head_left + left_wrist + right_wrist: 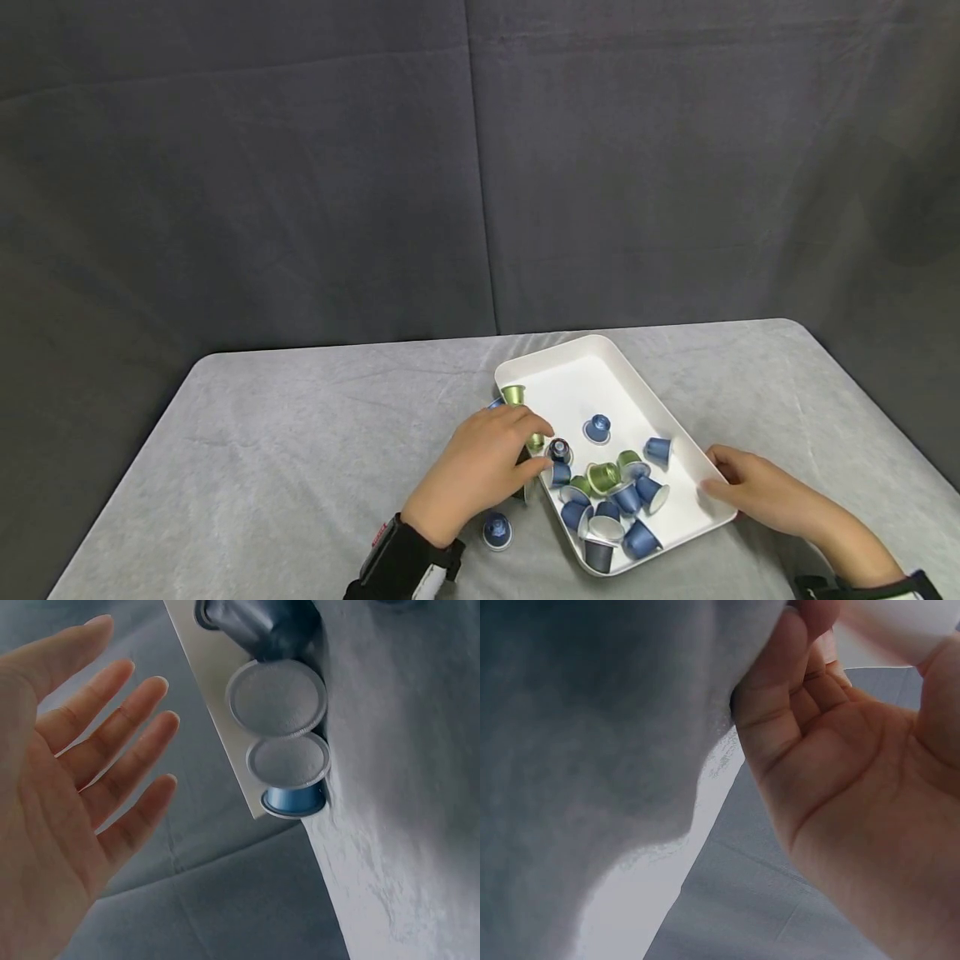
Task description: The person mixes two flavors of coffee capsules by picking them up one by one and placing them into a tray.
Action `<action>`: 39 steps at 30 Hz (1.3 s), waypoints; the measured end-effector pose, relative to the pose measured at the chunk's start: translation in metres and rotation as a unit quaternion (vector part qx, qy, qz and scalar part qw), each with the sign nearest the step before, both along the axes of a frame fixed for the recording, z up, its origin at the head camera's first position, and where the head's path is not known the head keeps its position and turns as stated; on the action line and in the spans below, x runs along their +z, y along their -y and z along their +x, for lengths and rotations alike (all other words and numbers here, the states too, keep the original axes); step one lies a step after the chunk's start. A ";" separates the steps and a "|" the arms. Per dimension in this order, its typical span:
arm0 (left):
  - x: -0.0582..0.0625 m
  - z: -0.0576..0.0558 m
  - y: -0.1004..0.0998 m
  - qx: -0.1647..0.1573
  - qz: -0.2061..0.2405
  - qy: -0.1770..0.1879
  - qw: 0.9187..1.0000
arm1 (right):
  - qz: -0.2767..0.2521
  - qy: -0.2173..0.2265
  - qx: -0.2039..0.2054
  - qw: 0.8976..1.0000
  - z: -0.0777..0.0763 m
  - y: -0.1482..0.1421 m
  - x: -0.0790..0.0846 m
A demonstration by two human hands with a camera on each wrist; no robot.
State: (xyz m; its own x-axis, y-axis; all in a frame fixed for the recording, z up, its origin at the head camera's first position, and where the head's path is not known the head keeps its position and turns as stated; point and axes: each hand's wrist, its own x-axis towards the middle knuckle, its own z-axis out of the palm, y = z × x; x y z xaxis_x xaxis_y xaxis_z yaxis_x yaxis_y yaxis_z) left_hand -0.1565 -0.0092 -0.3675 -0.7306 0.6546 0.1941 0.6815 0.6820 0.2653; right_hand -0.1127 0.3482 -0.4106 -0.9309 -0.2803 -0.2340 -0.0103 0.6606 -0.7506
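Note:
A white tray (637, 392) lies at an angle on the table, with several blue and green coffee capsules (603, 477) heaped in its near part. My right hand (772, 493) grips the tray's right rim, thumb over the edge and fingers curled beneath. My left hand (487, 462) hovers by the tray's left rim. Its fingers are spread and nothing is in the palm in the left wrist view. Several capsules stand outside that rim, partly hidden by this hand, among them a green capsule (513, 394) and, in the left wrist view, a blue capsule (296, 800).
A single blue capsule (497, 531) sits on the table near my left wrist. Another blue capsule (597, 428) stands apart from the heap inside the tray. The grey cloth-covered table (315, 450) ends at a dark curtain (337, 183) behind.

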 end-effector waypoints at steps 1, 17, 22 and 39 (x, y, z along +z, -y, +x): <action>0.000 -0.001 0.001 0.002 0.000 -0.002 1.000 | 0.000 -0.001 0.000 1.000 0.000 0.000 0.000; -0.006 -0.015 0.015 0.044 0.019 -0.018 0.999 | -0.006 -0.019 0.014 1.000 0.001 -0.001 -0.002; -0.011 -0.019 0.018 0.058 0.022 -0.037 0.997 | -0.014 -0.017 0.017 1.000 0.001 -0.001 -0.002; -0.029 -0.037 0.031 0.113 0.054 -0.021 0.992 | -0.007 -0.014 0.012 1.000 0.000 -0.001 -0.001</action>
State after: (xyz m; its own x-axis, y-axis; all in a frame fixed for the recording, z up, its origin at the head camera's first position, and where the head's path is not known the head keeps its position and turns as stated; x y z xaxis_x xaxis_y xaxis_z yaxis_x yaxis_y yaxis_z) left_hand -0.1933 -0.0401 -0.3960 -0.8461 0.4493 0.2869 0.5266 0.7879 0.3191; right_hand -0.1125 0.3489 -0.4120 -0.9301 -0.3053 -0.2044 -0.0462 0.6490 -0.7594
